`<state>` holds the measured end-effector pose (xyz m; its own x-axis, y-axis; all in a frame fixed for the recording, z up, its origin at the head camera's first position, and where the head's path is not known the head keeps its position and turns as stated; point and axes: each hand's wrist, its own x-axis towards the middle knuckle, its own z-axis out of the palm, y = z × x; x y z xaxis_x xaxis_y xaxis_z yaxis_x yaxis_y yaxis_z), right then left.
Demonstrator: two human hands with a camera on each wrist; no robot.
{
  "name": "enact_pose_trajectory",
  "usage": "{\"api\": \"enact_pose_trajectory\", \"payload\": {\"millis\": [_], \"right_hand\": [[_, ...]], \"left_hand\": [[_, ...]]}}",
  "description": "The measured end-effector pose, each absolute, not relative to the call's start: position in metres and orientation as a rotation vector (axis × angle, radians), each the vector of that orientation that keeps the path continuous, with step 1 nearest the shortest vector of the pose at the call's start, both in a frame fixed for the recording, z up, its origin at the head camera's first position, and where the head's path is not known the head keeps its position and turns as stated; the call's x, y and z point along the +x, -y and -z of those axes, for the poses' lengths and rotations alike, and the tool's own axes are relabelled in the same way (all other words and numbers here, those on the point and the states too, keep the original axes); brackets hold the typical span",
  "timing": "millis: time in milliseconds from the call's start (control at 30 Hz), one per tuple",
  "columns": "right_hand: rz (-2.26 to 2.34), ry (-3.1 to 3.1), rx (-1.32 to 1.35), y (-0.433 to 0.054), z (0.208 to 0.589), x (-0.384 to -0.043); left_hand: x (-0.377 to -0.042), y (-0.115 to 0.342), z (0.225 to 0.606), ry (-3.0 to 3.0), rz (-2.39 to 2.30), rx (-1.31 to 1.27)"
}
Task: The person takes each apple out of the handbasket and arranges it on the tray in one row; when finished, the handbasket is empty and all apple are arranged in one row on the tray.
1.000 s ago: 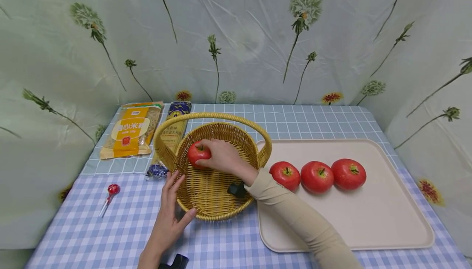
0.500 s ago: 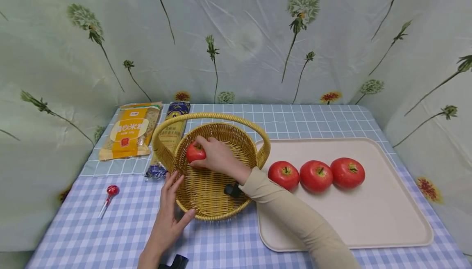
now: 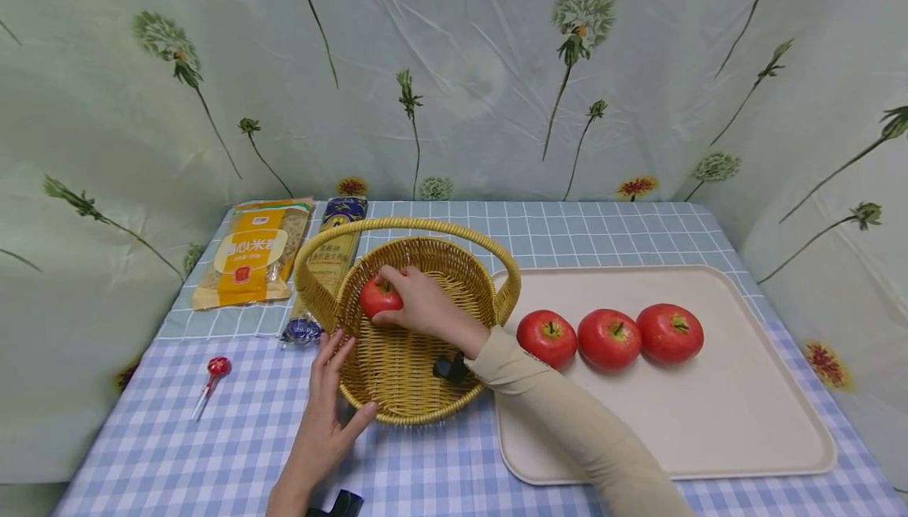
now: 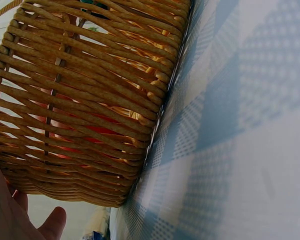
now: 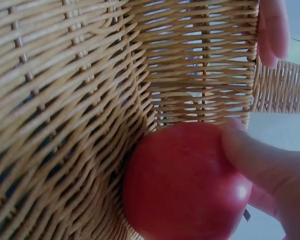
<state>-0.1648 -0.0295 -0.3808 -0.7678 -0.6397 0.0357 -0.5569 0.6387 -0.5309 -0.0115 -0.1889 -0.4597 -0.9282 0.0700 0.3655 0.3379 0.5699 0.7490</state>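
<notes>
A yellow wicker basket (image 3: pixel 400 379) with a tall arched handle stands on the table. My right hand (image 3: pixel 429 308) reaches inside it and grips a red apple (image 3: pixel 373 301) at the left inner side. In the right wrist view the apple (image 5: pixel 182 185) sits against the woven wicker, with the thumb pressed on its upper side. My left hand (image 3: pixel 322 426) rests at the basket's front left rim, fingers fairly straight and thumb spread along the near edge. Through the weave in the left wrist view, some red of the apple shows.
A beige tray (image 3: pixel 681 430) on the right bears a row of three red apples (image 3: pixel 610 340). Behind and left of the basket lie a yellow food bag (image 3: pixel 248 253) and a long blue-ended packet (image 3: pixel 329 261). A red lollipop (image 3: pixel 218 365) lies at the left on the checked cloth.
Almost nothing differs. My right hand has shifted very slightly left with the apple in its grip, while my left hand has stayed at the rim.
</notes>
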Motion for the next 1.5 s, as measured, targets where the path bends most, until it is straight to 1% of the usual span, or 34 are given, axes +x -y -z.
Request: {"api": "enact_pose_trajectory", "payload": {"millis": [967, 1500], "right_hand": [[0.780, -2.660, -0.937, 0.021, 0.385, -0.167], [0.889, -2.651, -0.947, 0.012, 0.382, -0.158]], "left_hand": [[-0.012, 0.189, 0.460, 2.518, 1.297, -0.315], [-0.012, 0.189, 0.462, 2.508, 1.294, -0.324]]}}
